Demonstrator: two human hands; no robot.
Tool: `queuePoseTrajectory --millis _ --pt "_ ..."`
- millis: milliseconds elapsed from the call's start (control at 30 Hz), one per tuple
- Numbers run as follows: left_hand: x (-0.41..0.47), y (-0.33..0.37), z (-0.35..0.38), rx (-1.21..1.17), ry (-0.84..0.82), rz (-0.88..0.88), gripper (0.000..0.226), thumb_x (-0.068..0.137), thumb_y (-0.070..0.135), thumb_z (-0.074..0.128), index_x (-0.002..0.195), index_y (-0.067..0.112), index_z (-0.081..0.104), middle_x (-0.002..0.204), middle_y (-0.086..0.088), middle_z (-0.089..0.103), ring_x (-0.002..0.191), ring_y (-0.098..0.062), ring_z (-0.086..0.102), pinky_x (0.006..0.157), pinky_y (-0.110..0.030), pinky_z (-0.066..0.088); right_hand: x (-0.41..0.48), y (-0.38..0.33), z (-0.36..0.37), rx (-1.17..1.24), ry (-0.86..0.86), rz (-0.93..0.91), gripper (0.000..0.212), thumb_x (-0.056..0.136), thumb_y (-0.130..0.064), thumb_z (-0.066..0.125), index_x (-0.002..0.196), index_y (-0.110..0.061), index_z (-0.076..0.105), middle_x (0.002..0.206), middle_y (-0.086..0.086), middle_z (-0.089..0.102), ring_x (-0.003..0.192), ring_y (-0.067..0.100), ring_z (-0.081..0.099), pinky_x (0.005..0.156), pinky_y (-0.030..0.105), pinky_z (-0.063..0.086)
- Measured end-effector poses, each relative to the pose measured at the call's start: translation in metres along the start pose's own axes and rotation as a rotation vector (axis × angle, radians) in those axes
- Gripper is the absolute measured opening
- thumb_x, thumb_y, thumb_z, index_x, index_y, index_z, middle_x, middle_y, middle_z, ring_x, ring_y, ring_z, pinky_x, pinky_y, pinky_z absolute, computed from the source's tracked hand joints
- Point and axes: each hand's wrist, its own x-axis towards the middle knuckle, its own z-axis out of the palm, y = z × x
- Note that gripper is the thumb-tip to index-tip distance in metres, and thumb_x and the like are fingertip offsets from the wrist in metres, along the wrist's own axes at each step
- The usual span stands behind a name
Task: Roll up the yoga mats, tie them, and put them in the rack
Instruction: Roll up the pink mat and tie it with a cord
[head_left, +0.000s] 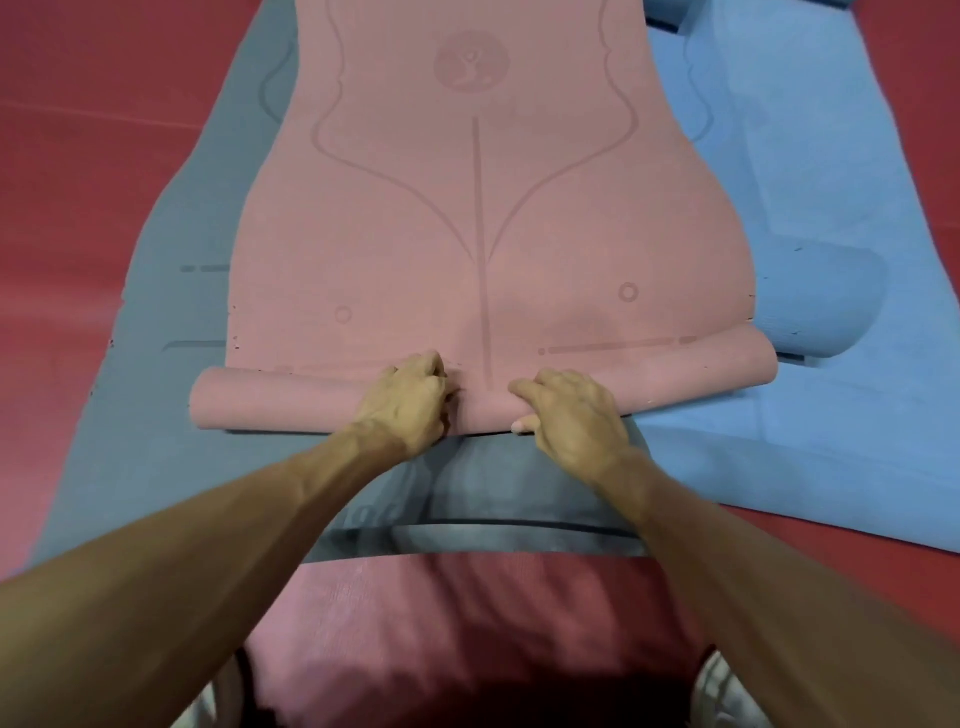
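A pink yoga mat (483, 208) with printed lines and a round emblem stretches away from me on top of a grey mat (171, 312). Its near end is curled into a thin roll (270, 400) lying crosswise. My left hand (410, 400) grips the roll just left of the centre line, fingers curled over it. My right hand (566, 410) holds the roll just right of centre, fingers over the top and thumb under the near side. No tie or rack is in view.
A blue mat (810, 208) lies to the right, with a blue foam block (831, 306) on it. Red floor (78, 156) surrounds the mats. The grey mat's near edge (519, 540) curls up close to my red-clothed body.
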Motion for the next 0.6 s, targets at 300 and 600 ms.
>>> queuePoseTrajectory --millis 300,600 --pt "-0.018 -0.012 0.019 0.014 0.182 0.112 0.056 0.086 0.038 0.065 0.137 0.025 0.045 0.125 0.002 0.048 0.114 -0.023 0.044 0.093 -0.038 0.041 0.042 0.014 -0.02 0.047 -0.307 0.011 0.039 0.09 -0.046 0.059 0.126 -0.031 0.058 0.126 0.003 0.063 0.119 0.026 0.055 0.09 0.034 0.039" --pt "0.005 -0.015 0.007 -0.077 0.193 0.075 0.044 0.086 0.021 0.062 0.129 0.029 0.059 0.121 0.002 0.059 0.109 -0.026 0.051 0.081 -0.035 0.044 0.024 0.016 -0.011 0.171 -0.144 0.037 0.042 0.089 -0.043 0.061 0.126 -0.025 0.056 0.124 0.002 0.06 0.117 0.026 0.053 0.092 0.035 0.037"
